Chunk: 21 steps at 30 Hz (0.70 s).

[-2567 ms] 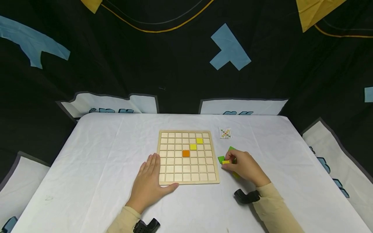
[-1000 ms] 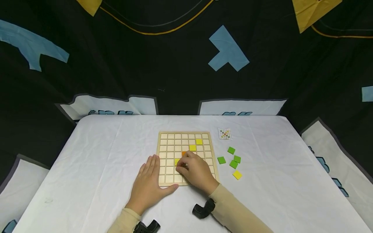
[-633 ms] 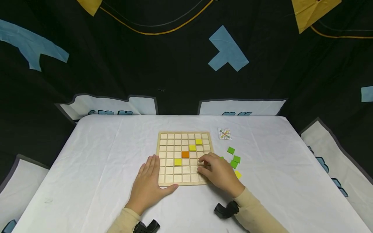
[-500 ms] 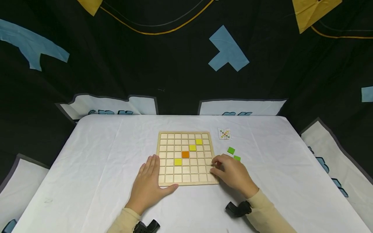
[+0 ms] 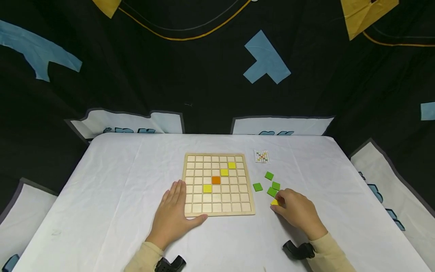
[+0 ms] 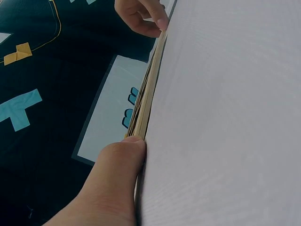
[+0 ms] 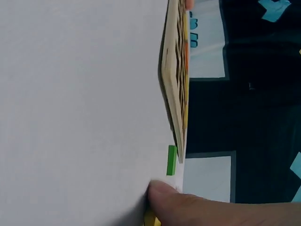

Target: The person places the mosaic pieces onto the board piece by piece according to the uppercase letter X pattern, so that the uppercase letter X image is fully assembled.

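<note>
A square wooden grid board [image 5: 220, 213] lies on the white table, bearing three yellow tiles and one orange tile [image 5: 216, 180] along a diagonal. My left hand [image 5: 175, 215] rests flat at the board's left edge, fingers straight, the thumb [image 6: 123, 155] against its near edge. Right of the board, my right hand [image 5: 299, 211] has thumb and forefinger around a loose yellow tile [image 5: 274, 202], still at the tabletop and partly hidden by the fingers. In the right wrist view the yellow tile [image 7: 149, 217] shows beneath the thumb.
Several green tiles [image 5: 258, 187] lie between the board and my right hand. A small printed card [image 5: 262, 156] with a coloured grid pattern sits beyond them. Black cloth [image 5: 210, 75] hangs behind the table.
My right hand set a yellow tile in the board left of and nearer than the orange one, released it, and moved right to the last loose yellow tile. The left hand stayed put.
</note>
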### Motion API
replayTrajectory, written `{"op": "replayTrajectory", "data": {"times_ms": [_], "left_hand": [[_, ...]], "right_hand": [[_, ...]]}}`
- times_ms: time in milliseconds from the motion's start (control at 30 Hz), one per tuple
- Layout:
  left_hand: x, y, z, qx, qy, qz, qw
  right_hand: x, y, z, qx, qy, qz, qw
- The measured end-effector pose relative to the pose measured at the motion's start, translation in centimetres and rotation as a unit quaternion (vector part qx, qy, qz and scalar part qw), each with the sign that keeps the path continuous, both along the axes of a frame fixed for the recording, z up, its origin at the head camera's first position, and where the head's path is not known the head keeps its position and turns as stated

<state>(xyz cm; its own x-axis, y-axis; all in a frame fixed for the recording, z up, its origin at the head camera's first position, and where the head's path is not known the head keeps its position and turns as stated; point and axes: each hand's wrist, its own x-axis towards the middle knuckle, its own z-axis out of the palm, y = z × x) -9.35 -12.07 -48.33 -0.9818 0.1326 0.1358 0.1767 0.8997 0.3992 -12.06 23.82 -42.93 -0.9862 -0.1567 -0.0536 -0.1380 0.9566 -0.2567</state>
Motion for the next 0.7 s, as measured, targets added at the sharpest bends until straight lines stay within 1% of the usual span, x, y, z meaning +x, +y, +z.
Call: {"op": "replayTrajectory", "data": {"times_ms": [133, 333, 467, 533, 700], "left_hand": [[0.1, 0.0, 0.1, 0.002, -0.003, -0.001, 1.0000], [0.1, 0.0, 0.1, 0.004, -0.006, 0.000, 1.0000], [0.1, 0.1, 0.1, 0.005, -0.007, 0.001, 1.0000], [0.1, 0.1, 0.2, 0.004, -0.006, 0.001, 1.0000], [0.1, 0.0, 0.2, 0.001, -0.004, 0.002, 1.0000]], "right_hand": [[-0.2, -0.3, 0.0, -0.020, -0.010, 0.010, 0.9997], [-0.8, -1.3, 0.4, -0.045, -0.027, 0.020, 0.9984], [-1.5, -2.6, 0.7, -0.066, -0.007, 0.031, 0.9973], [-1.8, -3.5, 0.8, -0.087, 0.003, 0.034, 0.9956], [-2.5, -6.8, 0.8, -0.151, 0.019, 0.057, 0.9867]]}}
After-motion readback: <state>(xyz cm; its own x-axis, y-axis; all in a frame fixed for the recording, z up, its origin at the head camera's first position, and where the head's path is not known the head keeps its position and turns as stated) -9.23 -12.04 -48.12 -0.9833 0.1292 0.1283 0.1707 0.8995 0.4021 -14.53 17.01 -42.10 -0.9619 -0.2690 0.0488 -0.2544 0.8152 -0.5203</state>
